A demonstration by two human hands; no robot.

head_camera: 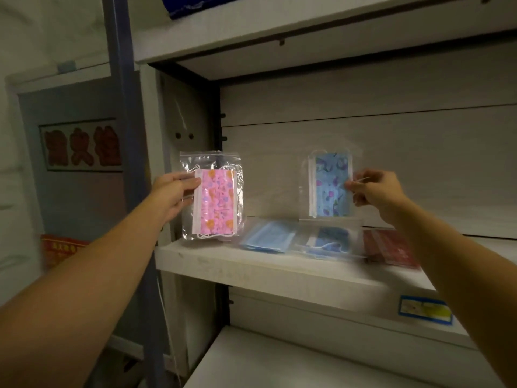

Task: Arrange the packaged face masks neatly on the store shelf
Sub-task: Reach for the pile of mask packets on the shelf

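**Two packs held upright at the shelf**

The left hand grips the pink pack by its left edge, thumb across the front and fingers curled behind, so the printed face shows outward. The pack stands upright at the left end of the shelf, its bottom edge at or just above the board; I cannot tell whether it touches.

The right hand pinches the right edge of the blue floral pack between thumb and fingertips. This pack is upright too, set back near the rear panel, its lower edge close to the board. Holding each pack by one side edge keeps the front clear and lets the person judge whether it stands straight.

Three more packs lie flat on the shelf, side by side: a plain blue pack, a dark blue pack and a red pack to the right. They look like the ones yet to be stood up.

My reading is that the packs are being propped upright in a row facing forward, with the job at an early stage. The slick bags may slide down once released.
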